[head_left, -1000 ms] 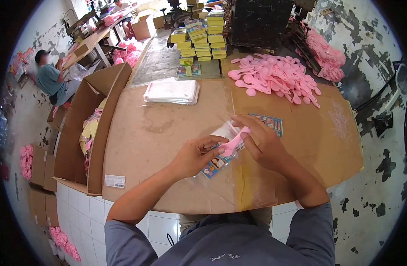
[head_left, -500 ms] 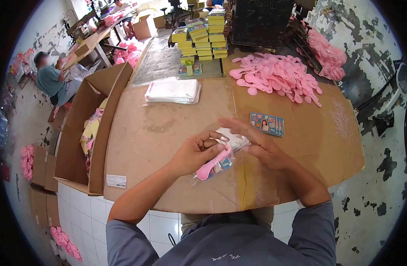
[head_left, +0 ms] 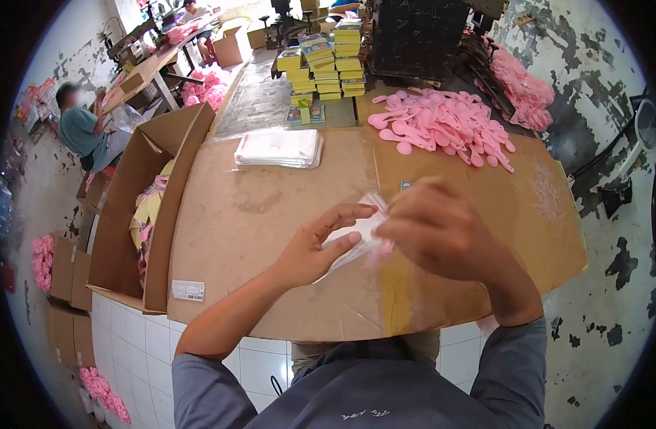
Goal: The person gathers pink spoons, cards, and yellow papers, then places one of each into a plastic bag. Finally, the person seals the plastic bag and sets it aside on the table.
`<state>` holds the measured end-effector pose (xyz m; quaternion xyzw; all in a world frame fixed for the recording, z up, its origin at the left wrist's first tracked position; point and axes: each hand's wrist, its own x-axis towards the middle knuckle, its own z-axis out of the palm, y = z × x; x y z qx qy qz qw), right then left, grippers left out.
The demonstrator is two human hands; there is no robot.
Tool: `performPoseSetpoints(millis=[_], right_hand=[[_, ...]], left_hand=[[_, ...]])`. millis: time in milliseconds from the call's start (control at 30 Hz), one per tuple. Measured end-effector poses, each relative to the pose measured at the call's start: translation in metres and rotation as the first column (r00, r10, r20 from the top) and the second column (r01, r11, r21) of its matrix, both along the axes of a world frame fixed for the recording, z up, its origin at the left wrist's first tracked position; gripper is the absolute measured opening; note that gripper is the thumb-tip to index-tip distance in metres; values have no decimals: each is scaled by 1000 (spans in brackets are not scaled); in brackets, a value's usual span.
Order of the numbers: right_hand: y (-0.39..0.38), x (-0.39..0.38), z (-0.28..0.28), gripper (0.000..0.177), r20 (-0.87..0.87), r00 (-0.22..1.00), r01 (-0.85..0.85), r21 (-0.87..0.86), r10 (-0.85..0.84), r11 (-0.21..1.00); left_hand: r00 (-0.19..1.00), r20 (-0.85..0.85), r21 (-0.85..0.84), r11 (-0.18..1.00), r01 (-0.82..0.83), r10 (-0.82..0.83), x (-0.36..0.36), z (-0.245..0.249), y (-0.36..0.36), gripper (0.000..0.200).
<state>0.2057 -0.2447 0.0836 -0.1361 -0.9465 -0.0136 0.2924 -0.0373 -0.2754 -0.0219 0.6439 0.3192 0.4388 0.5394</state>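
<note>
My left hand [head_left: 315, 247] grips white, see-through plastic bags [head_left: 351, 247] between its thumb and fingers, over the middle of the cardboard-covered table. Close to the bags' right edge, my right hand [head_left: 442, 232] is curled and smeared by motion. Beneath its fingertips shows a blurred bit of pink [head_left: 379, 253]; the fingers hide what they hold. Only a corner of the blue printed cards [head_left: 406, 186] peeks out behind my right hand. Farther off lies a loose heap of pink plastic spoons [head_left: 442, 125].
A stack of white plastic bags [head_left: 278, 148] lies toward the back left. Behind it rise stacks of yellow-edged cards [head_left: 328, 68]. An open cardboard box [head_left: 174, 207] with scraps borders the table's left side. A person [head_left: 85, 129] sits beyond it.
The bagged pink spoon and card no longer show in my left hand. My right hand has turned and curled, covering most of the blue cards.
</note>
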Motion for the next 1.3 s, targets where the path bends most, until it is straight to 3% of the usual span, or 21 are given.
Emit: performPoseSetpoints(millis=[67, 167, 267, 367, 467, 667, 767, 867, 1067, 1167, 1267, 1300], right_hand=[[6, 1, 4, 17, -40, 995, 90, 0, -90, 996], [1, -4, 0, 24, -22, 996, 79, -296, -90, 952], [1, -10, -3, 27, -93, 992, 42, -365, -81, 930], [4, -12, -10, 26, -126, 990, 1, -390, -54, 921], [12, -12, -13, 25, -215, 976, -36, -354, -44, 935], [17, -18, -31, 22, -380, 915, 87, -138, -134, 987], [8, -22, -26, 23, -229, 964, 144, 22, -135, 989], [7, -33, -30, 24, -190, 969, 188, 143, -160, 972], [9, -39, -39, 25, -75, 973, 231, 376, -219, 897], [17, -38, -37, 20, -15, 981, 187, 344, -194, 920], [39, -28, -34, 19, -197, 928, 349, 161, -317, 923], [57, -13, -36, 17, -141, 945, 304, 56, -294, 951]], left_hand=[[999, 8, 86, 995, 42, -42, 0, 3, -4, 46], [994, -112, 287, 957, 43, -11, 2, 11, -13, 45], [999, -32, 123, 992, -18, 22, 13, 26, -19, 43], [996, -63, 125, 991, -51, 60, 8, 14, -12, 32], [990, -1, 70, 988, -138, 138, 13, 17, -14, 28], [988, 46, -88, 986, -143, 148, 5, 15, -12, 30], [963, 138, -25, 972, -232, 233, 16, 25, -14, 32], [948, -130, 54, 957, -285, 289, 9, 22, -20, 35], [851, -332, 359, 889, -284, 406, 12, 25, -23, 43], [805, -424, 438, 872, -219, 415, 13, 16, -22, 46], [850, -417, 331, 925, -189, 323, 13, 24, -21, 45], [870, -389, 273, 940, -205, 303, 12, 25, -21, 44]])
